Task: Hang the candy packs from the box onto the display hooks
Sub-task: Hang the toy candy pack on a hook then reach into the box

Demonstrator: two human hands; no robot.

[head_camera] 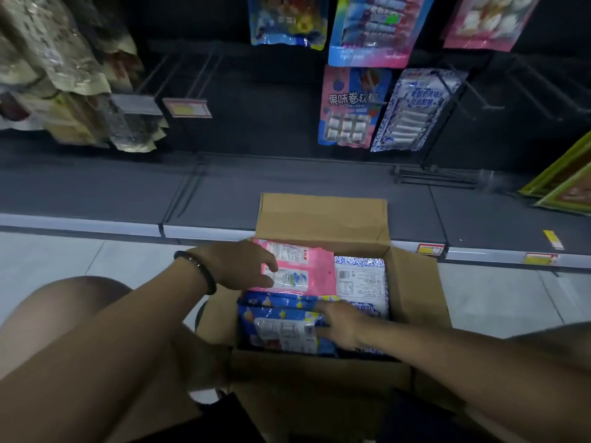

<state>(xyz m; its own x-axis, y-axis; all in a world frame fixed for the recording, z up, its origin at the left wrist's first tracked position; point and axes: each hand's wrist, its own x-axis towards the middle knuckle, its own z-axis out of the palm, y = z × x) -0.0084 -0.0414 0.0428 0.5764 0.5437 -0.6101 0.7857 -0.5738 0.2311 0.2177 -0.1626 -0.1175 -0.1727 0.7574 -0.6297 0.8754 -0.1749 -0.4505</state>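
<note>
Cardboard box [412, 282], lower candy packs [287, 327] hidden beneath hands.

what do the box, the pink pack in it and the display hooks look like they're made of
Box: plain brown corrugated cardboard, matte, with creased, folded-out flaps.
Pink pack: probably thin plastic film; it looks smooth with a slight sheen and carries printed labels.
Display hooks: likely dark-coated metal wire, judging by the thin, straight rods; blur leaves the finish uncertain.
</note>
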